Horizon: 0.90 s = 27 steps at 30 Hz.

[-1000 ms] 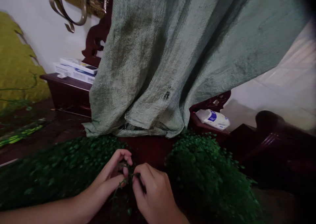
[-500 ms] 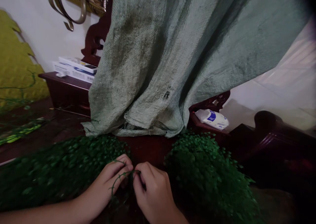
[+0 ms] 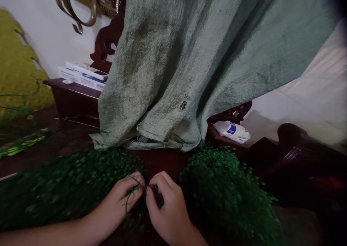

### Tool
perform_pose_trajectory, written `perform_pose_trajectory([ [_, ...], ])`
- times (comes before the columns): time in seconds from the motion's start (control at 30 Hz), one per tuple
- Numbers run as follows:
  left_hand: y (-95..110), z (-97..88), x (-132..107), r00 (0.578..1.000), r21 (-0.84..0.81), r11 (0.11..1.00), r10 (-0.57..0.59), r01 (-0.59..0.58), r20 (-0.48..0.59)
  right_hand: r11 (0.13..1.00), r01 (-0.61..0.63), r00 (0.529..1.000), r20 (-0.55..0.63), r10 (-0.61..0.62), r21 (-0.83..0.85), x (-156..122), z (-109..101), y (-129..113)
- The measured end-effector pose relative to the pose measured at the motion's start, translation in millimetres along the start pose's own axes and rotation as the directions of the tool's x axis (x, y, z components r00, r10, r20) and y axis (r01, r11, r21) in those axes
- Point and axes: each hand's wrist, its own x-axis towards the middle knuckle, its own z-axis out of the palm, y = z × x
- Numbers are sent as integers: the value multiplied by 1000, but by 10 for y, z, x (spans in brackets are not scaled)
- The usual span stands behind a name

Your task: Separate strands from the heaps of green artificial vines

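Observation:
Close together at the lower middle, both my hands pinch thin green plastic-looking stems [image 3: 132, 192]. My left hand [image 3: 123, 197] is closed on them, with one strand curling back over its thumb and fingers. Thumb and forefinger of my right hand [image 3: 168, 204] are pinched on the stem end, just right of the left fingertips. A dense heap of small-leaved green foliage [image 3: 67, 181] spreads behind and left of my left hand. To the right of my right hand lies another leafy heap [image 3: 230, 188]. Beneath the hands more strands hang, dim and blurred.
A grey-green woven sack cloth [image 3: 168, 76] hangs in front of dark red carved furniture [image 3: 76, 101]. White boxes [image 3: 81, 76] sit on its left ledge, a tissue pack [image 3: 233, 131] on the right. Loose green strands lie at left near a yellow mat [image 3: 21, 65].
My right hand's fingers have shifted slightly and the gap between thumb and forefinger shows wider. The strand over my left hand has moved a little right. The view has shifted slightly.

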Motion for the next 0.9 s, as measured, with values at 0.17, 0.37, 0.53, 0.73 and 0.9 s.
perform_pose_trajectory([
  [0.17,28,2,24,999,54,998,36,-37,16,994,-91,996,4,91,59,19,1,26],
  [0.37,34,-3,30,997,126,989,68,-73,39,990,-121,990,88,114,78,45,-18,3],
  [0.53,27,-5,27,993,121,989,73,-84,90,973,-193,981,33,190,126,63,-5,-14],
  [0.73,5,-15,24,991,159,982,83,-100,108,946,-178,982,-9,187,269,78,4,-20],
  [0.9,45,-30,1,991,103,995,-30,16,134,965,-136,986,-60,153,226,66,-3,-17],
])
